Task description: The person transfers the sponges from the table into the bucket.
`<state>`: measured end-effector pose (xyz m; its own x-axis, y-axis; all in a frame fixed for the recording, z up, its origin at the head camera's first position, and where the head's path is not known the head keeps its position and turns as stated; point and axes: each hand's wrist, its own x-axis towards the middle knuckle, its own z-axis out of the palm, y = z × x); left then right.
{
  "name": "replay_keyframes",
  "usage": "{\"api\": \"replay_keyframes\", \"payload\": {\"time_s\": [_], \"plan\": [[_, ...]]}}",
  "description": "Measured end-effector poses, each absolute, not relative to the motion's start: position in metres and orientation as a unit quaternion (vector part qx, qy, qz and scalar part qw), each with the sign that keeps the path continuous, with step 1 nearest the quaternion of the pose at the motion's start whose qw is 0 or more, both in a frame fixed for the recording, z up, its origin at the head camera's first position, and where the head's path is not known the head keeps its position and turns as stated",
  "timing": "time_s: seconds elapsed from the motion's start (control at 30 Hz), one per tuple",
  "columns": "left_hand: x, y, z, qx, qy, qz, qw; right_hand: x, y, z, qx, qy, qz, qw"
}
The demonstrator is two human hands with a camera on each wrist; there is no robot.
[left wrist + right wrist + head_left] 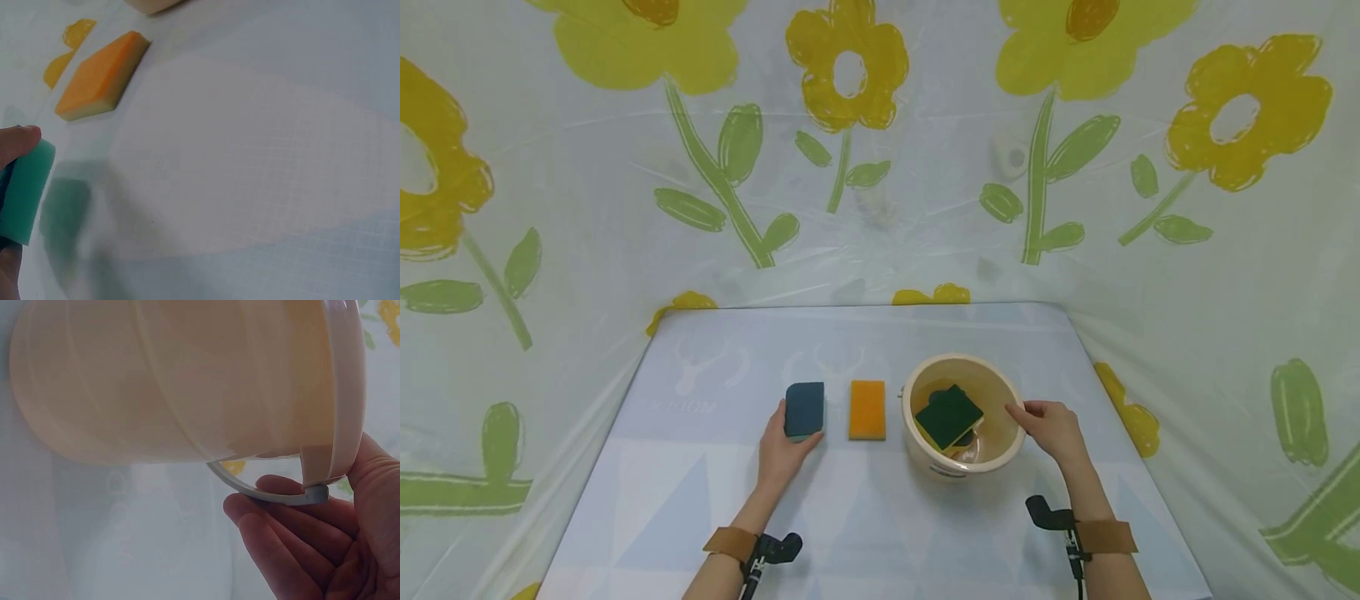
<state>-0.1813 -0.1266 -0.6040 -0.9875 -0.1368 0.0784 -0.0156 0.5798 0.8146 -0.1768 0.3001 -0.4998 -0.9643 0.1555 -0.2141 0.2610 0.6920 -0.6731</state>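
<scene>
Near the middle of the pale tabletop printed with blue triangles (865, 542), the left hand (782, 446) holds a rectangular foam sponge with dark blue face and blue-green body (805, 408). Its grip is parted only to the sponge's width, thumb and fingers on opposite edges, which leaves the broad face uncovered and probably suits so soft a block. Just beside it, a flat orange-and-yellow foam sponge (867, 410) lies orange face up, within easy reach.

At the other side, the right hand (1052, 427) pinches the rim of a round cream plastic bucket (997, 404), its grip nearly closed over that thin edge, seemingly to steady it. Fingers lie about the curved grey handle (269, 497); whether they press it, I cannot tell. Inside, a dark green rectangular sponge (950, 417) tops other pieces, partly hidden.
</scene>
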Motion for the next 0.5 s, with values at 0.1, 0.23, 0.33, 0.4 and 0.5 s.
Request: {"api": "replay_keyframes", "payload": {"time_s": [0.1, 0.23, 0.33, 0.4, 0.5], "plan": [[-0.179, -0.129, -0.599, 0.045, -0.89, -0.45, 0.065, -0.177, 0.3, -0.499, 0.117, 0.917, -0.374, 0.073], [-0.177, -0.131, -0.592, 0.048, -0.893, -0.442, 0.066, -0.177, 0.3, -0.498, 0.117, 0.917, -0.375, 0.074], [-0.176, -0.131, -0.586, 0.048, -0.894, -0.441, 0.069, -0.177, 0.3, -0.499, 0.115, 0.917, -0.375, 0.074], [-0.176, -0.131, -0.582, 0.047, -0.893, -0.442, 0.071, -0.176, 0.299, -0.499, 0.116, 0.917, -0.375, 0.074], [-0.176, -0.13, -0.575, 0.048, -0.893, -0.442, 0.074, -0.176, 0.299, -0.499, 0.115, 0.917, -0.376, 0.073]]}}
